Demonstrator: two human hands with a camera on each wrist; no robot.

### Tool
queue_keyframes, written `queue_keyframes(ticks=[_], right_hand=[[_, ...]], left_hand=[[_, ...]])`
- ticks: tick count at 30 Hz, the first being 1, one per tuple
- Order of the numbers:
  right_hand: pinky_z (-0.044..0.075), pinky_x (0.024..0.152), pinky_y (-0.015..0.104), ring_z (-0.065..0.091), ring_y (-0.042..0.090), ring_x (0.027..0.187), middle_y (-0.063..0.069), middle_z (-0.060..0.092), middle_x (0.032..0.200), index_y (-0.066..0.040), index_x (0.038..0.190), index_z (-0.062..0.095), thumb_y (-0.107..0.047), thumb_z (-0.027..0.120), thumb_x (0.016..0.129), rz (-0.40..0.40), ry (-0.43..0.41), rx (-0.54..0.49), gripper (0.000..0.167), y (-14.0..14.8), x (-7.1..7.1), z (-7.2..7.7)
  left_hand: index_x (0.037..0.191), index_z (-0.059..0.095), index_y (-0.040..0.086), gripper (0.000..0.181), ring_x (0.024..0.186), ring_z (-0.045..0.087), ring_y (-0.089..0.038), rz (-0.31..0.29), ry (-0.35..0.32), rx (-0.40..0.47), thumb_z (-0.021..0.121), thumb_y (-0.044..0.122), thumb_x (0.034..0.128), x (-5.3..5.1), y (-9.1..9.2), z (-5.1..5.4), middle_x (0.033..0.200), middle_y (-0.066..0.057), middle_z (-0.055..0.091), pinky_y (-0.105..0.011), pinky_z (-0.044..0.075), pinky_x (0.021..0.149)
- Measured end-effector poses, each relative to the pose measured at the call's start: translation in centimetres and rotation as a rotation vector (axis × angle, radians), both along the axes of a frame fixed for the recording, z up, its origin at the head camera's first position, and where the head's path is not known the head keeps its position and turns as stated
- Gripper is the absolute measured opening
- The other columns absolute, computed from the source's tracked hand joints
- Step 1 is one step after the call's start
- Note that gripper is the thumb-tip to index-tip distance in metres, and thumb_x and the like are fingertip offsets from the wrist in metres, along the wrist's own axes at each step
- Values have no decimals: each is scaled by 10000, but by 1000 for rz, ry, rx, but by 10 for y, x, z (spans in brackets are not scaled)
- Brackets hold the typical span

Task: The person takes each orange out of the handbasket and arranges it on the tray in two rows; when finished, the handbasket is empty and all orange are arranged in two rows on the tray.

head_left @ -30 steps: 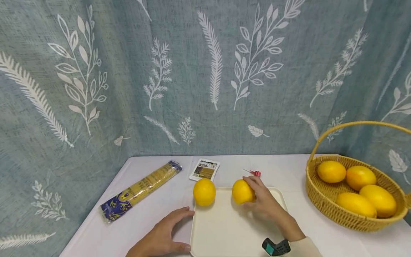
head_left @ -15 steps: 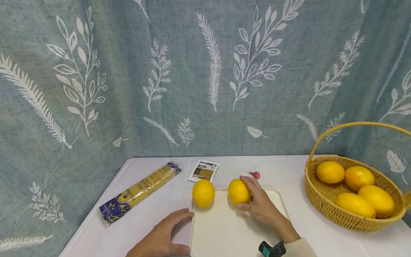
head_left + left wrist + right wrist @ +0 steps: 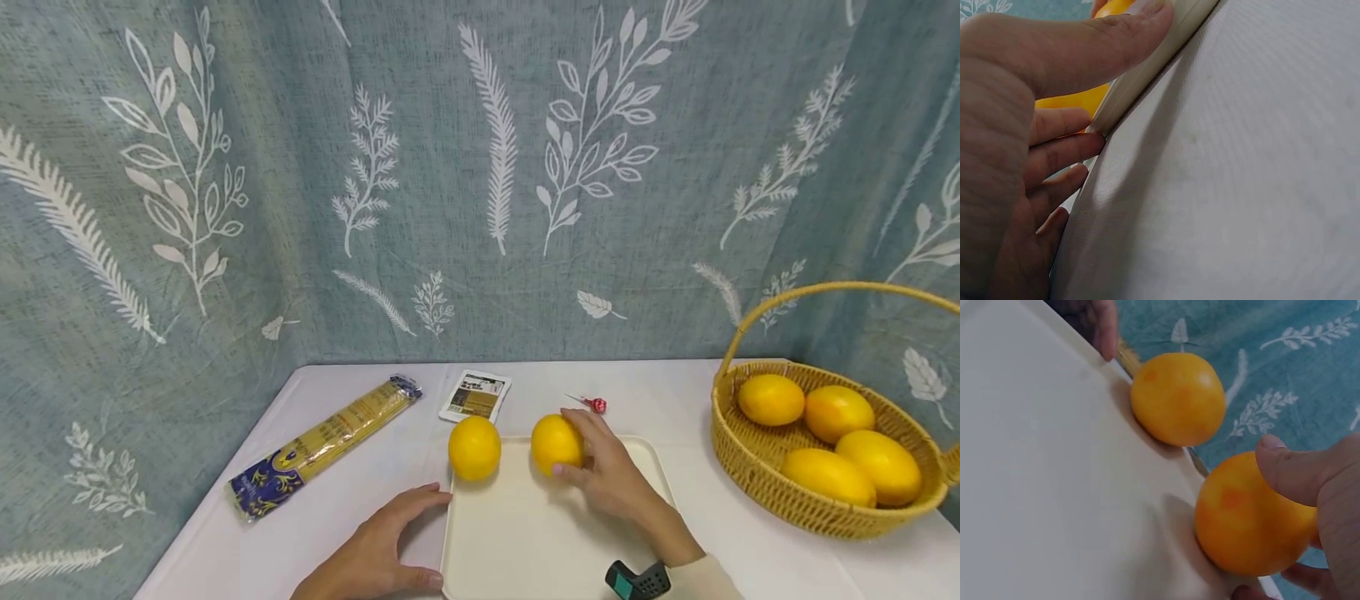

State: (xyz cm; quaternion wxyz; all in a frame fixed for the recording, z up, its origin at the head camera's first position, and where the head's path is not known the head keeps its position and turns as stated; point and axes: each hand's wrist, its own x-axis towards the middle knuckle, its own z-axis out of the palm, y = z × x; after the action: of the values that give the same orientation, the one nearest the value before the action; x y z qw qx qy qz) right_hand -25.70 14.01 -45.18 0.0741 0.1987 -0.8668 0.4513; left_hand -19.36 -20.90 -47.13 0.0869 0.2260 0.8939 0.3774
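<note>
My right hand (image 3: 611, 475) holds a yellow lemon (image 3: 553, 445) at the far side of the cream tray (image 3: 517, 542), thumb in front and fingers behind. In the right wrist view the thumb lies over this lemon (image 3: 1250, 519), while the other fingers are mostly hidden. A second lemon (image 3: 474, 448) sits in the tray's far left corner, apart from the held one. Along the tray's left side rests my left hand (image 3: 382, 546), thumb and fingers spread. In the left wrist view its thumb and fingertips touch the tray's edge (image 3: 1147, 62).
A wicker basket (image 3: 750, 467) with several lemons stands at the right, its tall handle arching above. A spaghetti packet (image 3: 330, 442) lies at the left. Behind the tray are a white-and-brown pouch (image 3: 477, 396) and a red lollipop (image 3: 596, 405). A patterned curtain (image 3: 450, 183) hangs behind.
My right hand has moved the lemon slightly left along the tray's far side, and its thumb now lies on the lemon's front. The left hand and the second lemon have stayed in place.
</note>
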Motion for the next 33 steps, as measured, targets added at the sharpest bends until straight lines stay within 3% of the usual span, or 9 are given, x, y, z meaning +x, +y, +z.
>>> queue_keyframes(ticks=[7,15,19,25,33], right_hand=[[615,905,426,405,433,1407,188,366,1568,-93,1515,428,-162,793,892,-28,18,-37,725,15,0,22],[604,882,530,507,431,1297,210,495,1460,-45,1459,491,-263,694,981,-165,105,53,563,58,6,61],[555,934,615,517,452,1276,243,518,1432,-23,1441,508,-289,662,999,-239,52,138,538,82,14,78],[457,985,707,479,513,1273,313,496,1436,2,1466,465,-438,605,1010,-361,-114,271,649,119,26,98],[479,852,677,491,580,1161,411,451,1380,103,1479,352,-598,488,1005,-522,-336,399,857,174,33,109]], left_hand=[[1469,508,282,883,1449,369,-425,1,5,11,860,557,707,1,0,2,1581,-110,418,-708,267,1161],[1471,504,287,865,1462,333,-449,12,-43,37,873,500,718,5,2,4,1596,-112,395,-732,245,1155],[1469,503,285,865,1465,324,-457,15,-58,44,877,487,717,5,2,5,1600,-122,387,-729,240,1157],[1473,499,286,878,1467,320,-457,11,-69,42,882,485,708,5,2,5,1603,-126,381,-726,237,1160],[1473,505,280,852,1462,333,-445,0,-47,39,868,491,732,5,3,5,1596,-129,389,-719,244,1163]])
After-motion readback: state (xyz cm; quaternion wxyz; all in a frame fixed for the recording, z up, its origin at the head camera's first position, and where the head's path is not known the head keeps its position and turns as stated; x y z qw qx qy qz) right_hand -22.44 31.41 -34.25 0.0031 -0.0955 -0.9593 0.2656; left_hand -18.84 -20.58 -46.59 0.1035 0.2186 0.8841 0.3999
